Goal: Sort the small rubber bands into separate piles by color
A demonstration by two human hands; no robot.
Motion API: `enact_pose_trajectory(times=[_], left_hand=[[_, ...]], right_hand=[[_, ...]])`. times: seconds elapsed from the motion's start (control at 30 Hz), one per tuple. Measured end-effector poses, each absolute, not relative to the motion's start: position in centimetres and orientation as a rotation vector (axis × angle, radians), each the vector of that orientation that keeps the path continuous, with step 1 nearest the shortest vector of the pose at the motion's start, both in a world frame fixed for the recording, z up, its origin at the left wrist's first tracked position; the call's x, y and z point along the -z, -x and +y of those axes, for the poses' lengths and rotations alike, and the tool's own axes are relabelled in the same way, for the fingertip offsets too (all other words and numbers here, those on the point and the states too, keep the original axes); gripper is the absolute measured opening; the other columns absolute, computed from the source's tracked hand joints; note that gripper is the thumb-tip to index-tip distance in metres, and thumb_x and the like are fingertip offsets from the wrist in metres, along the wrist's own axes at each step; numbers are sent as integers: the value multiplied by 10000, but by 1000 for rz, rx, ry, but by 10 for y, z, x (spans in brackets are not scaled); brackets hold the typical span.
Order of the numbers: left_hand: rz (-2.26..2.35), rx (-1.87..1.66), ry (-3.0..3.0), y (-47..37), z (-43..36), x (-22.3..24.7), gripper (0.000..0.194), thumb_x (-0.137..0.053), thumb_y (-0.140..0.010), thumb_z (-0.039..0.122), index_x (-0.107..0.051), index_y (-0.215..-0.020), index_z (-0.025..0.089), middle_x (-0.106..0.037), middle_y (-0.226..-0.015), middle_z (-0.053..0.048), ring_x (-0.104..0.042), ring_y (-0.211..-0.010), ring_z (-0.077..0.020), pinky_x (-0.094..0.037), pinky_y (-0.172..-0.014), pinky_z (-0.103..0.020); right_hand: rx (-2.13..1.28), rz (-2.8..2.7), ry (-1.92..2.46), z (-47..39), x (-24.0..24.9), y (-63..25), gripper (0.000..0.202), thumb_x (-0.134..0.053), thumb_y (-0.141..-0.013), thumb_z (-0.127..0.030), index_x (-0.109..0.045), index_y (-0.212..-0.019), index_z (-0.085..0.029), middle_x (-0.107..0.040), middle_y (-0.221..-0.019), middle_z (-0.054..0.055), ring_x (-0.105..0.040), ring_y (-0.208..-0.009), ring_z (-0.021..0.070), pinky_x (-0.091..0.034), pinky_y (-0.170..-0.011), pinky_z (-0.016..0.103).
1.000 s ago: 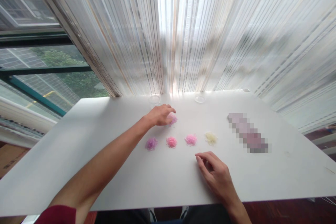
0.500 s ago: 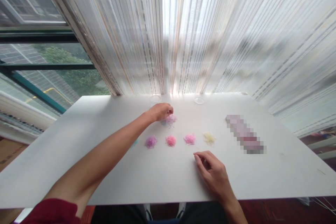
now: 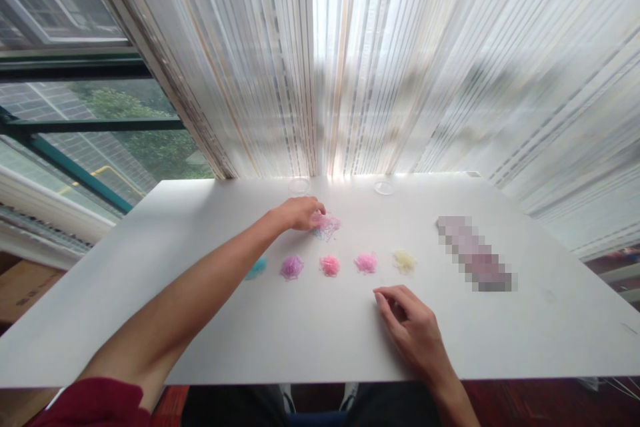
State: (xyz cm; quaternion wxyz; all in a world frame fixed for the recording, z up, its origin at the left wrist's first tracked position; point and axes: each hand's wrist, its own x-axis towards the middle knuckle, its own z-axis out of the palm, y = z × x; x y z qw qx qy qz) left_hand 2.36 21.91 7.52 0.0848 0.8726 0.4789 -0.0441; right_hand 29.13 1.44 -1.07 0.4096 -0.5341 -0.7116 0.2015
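At the far middle of the table lies a mixed pile of thin, loop-like rubber bands (image 3: 327,227), pink, lilac and bluish. My left hand (image 3: 301,213) reaches to its left edge, thumb and fingers pinched on some of the bands; the fingertips are partly hidden. Nearer to me runs a row of sorted piles: blue bands (image 3: 257,268), partly behind my left forearm, purple bands (image 3: 291,267), coral bands (image 3: 330,265), pink bands (image 3: 366,262) and pale yellow bands (image 3: 404,261). Below the yellow pile, my right hand (image 3: 410,323) rests loosely curled on the table, thumb and index tips together, nothing visible in it.
Two clear round dishes or lids (image 3: 299,187) stand along the white table's (image 3: 280,340) back edge, the second clear one (image 3: 384,188) farther right. A blurred-out pinkish oblong (image 3: 475,253) lies at the right. Curtains (image 3: 400,67) hang behind the table, a window at the left.
My left hand has shifted slightly left and opened its bunched fingers a little against the mixed pile. More of the blue pile shows beside the forearm. My right hand keeps its pose.
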Motion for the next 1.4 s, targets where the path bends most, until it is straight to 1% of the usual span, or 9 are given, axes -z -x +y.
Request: enact_pose_trajectory(times=[0.13, 0.3, 0.6, 0.83, 1.0, 1.17, 1.27, 1.33, 1.4], left_hand=[[1396, 156, -2597, -28, 217, -71, 326, -636, -857, 284, -752, -1160, 249, -722, -1215, -67, -712, -955, -218, -526, -789, -267], [1392, 85, -2605, -34, 221, -71, 274, -580, -886, 205, -786, -1065, 235, -762, -1113, -58, -718, -940, -217, -516, -792, -266], [1403, -157, -2577, -31, 228, -78, 223, -626, -915, 311, -798, -1038, 241, -803, -917, -34, -729, -854, -201, -532, -780, -267], [1339, -246, -2519, -26, 229, -81, 228, -621, -897, 260, -808, -1013, 205, -809, -889, -43, -743, -846, -185, -562, -788, -251], [1324, -319, -2467, -26, 223, -90, 184, -646, -888, 217, -807, -965, 171, -804, -880, -65, -745, -826, -197, -582, -810, -289], [1289, -484, -2402, -20, 200, -108, 169, -648, -918, 232, -792, -984, 174, -803, -915, -62, -745, -856, -189, -599, -843, -298], [1260, -573, -2353, -13, 172, -117, 181, -646, -945, 273, -778, -1020, 176, -802, -937, -54, -745, -855, -177, -609, -819, -284], [1228, -607, -2316, -8, 147, -116, 183, -650, -953, 291, -769, -1045, 186, -803, -918, -35, -745, -818, -161, -610, -792, -268], [1165, -655, -2204, -6, 119, -107, 145, -668, -940, 265, -769, -1017, 194, -803, -898, -20, -741, -784, -150, -603, -779, -256]], right_hand=[[-514, -1778, 1348, 13, 10, -290, 230, -540, -1036, -352, -715, -969, -218, -725, -909, 55, -649, -703, 176, -557, -688, 293], [-517, -1793, 1346, 13, 9, -291, 226, -539, -1036, -339, -715, -962, -220, -723, -896, 57, -648, -706, 178, -557, -686, 292], [-529, -1790, 1349, 13, 5, -289, 243, -523, -1039, -355, -711, -954, -225, -724, -887, 64, -644, -701, 190, -559, -686, 305], [-531, -1777, 1355, 14, 6, -289, 241, -527, -1038, -351, -712, -950, -224, -718, -881, 52, -643, -708, 183, -555, -706, 299], [-519, -1760, 1378, 14, 5, -287, 282, -521, -1039, -393, -720, -933, -222, -720, -874, 56, -645, -715, 189, -555, -690, 301], [-494, -1753, 1393, 14, 5, -285, 331, -516, -1038, -444, -723, -918, -216, -717, -857, 59, -627, -698, 189, -551, -671, 302], [-484, -1752, 1398, 14, 5, -284, 353, -511, -1038, -467, -722, -915, -212, -716, -854, 64, -616, -682, 191, -549, -672, 309], [-476, -1753, 1404, 14, 5, -284, 343, -521, -1035, -463, -724, -915, -214, -718, -857, 60, -615, -674, 186, -546, -673, 306], [-468, -1766, 1407, 15, 5, -284, 329, -532, -1031, -455, -725, -912, -216, -722, -862, 56, -620, -674, 183, -543, -670, 301]])
